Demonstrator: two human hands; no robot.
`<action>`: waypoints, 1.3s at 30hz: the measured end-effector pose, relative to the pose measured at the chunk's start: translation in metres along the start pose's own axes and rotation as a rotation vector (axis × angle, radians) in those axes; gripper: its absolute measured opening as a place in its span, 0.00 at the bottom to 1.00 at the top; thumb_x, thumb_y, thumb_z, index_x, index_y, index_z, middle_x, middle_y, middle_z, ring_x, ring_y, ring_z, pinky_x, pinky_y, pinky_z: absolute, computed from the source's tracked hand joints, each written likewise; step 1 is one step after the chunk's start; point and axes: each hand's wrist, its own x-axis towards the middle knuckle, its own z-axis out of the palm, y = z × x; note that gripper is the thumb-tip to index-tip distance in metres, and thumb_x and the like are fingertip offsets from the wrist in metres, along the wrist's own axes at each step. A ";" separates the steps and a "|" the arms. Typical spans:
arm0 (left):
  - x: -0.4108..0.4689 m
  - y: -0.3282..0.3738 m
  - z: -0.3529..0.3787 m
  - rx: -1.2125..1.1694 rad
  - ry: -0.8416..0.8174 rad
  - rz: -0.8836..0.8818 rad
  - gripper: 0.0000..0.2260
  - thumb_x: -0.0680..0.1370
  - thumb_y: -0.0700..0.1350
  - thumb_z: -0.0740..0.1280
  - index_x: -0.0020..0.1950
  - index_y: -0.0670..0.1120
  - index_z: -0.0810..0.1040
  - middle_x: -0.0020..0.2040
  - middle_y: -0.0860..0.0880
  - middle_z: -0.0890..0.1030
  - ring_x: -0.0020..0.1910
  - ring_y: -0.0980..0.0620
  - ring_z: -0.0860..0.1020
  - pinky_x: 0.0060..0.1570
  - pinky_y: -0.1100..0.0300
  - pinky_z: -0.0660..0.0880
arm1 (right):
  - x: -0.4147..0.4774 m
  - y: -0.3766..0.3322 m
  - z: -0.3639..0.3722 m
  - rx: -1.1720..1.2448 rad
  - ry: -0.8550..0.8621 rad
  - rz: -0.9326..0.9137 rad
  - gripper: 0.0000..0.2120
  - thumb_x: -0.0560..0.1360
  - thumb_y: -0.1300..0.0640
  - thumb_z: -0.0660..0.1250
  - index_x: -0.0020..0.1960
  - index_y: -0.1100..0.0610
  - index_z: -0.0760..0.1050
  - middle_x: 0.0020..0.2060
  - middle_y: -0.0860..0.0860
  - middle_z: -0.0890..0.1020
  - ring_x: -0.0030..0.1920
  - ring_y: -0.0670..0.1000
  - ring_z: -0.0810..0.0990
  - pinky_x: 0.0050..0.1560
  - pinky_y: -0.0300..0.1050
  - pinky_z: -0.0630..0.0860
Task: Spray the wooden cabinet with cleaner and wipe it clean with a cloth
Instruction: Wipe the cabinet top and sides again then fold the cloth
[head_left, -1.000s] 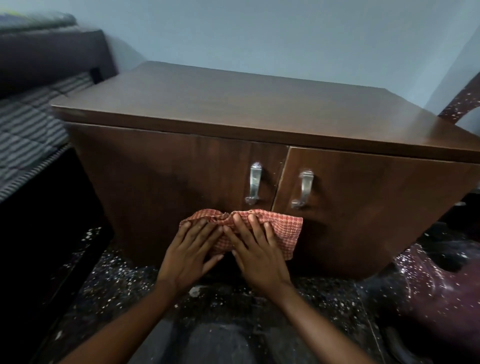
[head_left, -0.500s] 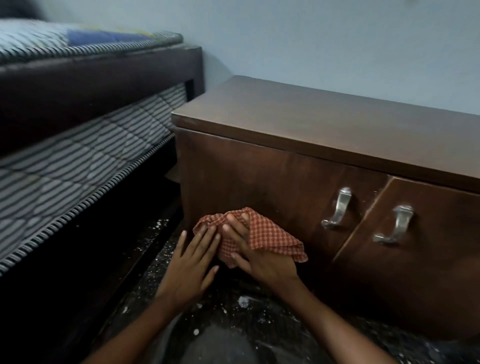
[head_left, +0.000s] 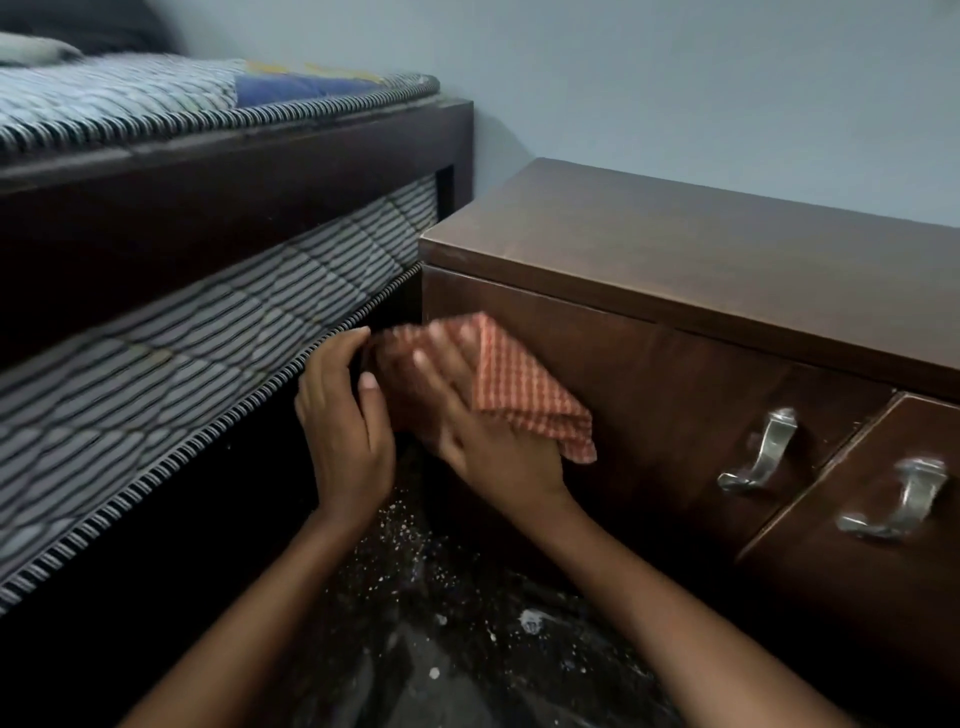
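Observation:
The wooden cabinet (head_left: 701, 249) is dark brown and fills the right side, with two metal door handles (head_left: 763, 452) on its front. An orange-red checked cloth (head_left: 524, 395) lies against the left door near the cabinet's left corner. My right hand (head_left: 483, 436) presses the cloth flat against the door with straight fingers and looks blurred. My left hand (head_left: 343, 415) sits at the corner, its fingers and thumb curled round the cloth's left edge. No spray bottle is in view.
A bed with a striped mattress (head_left: 182, 332) and a dark wooden frame (head_left: 234, 171) stands close on the left, leaving a narrow dark gap beside the cabinet. The dark speckled floor (head_left: 441, 649) lies below my arms. A pale blue wall is behind.
Both hands and the cloth have moved left and up across the door, from below the handles to the cabinet's left corner. My left hand went from flat to curled on the cloth's edge.

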 end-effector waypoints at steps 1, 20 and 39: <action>0.002 0.001 0.001 -0.019 -0.001 -0.017 0.16 0.78 0.42 0.55 0.65 0.43 0.69 0.60 0.42 0.74 0.59 0.43 0.72 0.61 0.45 0.68 | -0.015 0.000 0.014 -0.003 -0.037 -0.014 0.35 0.76 0.52 0.58 0.76 0.45 0.42 0.74 0.47 0.62 0.53 0.52 0.79 0.47 0.50 0.78; 0.019 0.049 0.009 0.144 -0.131 0.309 0.19 0.78 0.42 0.57 0.69 0.44 0.69 0.71 0.42 0.66 0.71 0.46 0.64 0.68 0.52 0.59 | -0.093 0.049 -0.003 -0.108 0.187 0.190 0.27 0.75 0.49 0.59 0.73 0.46 0.57 0.76 0.41 0.41 0.75 0.44 0.38 0.74 0.41 0.43; -0.034 0.114 0.059 0.060 -0.270 0.544 0.20 0.78 0.44 0.58 0.70 0.47 0.67 0.72 0.44 0.65 0.74 0.46 0.59 0.72 0.45 0.47 | -0.196 0.093 0.002 -0.211 -0.250 -0.101 0.35 0.74 0.56 0.56 0.76 0.51 0.43 0.76 0.48 0.46 0.74 0.50 0.56 0.69 0.49 0.63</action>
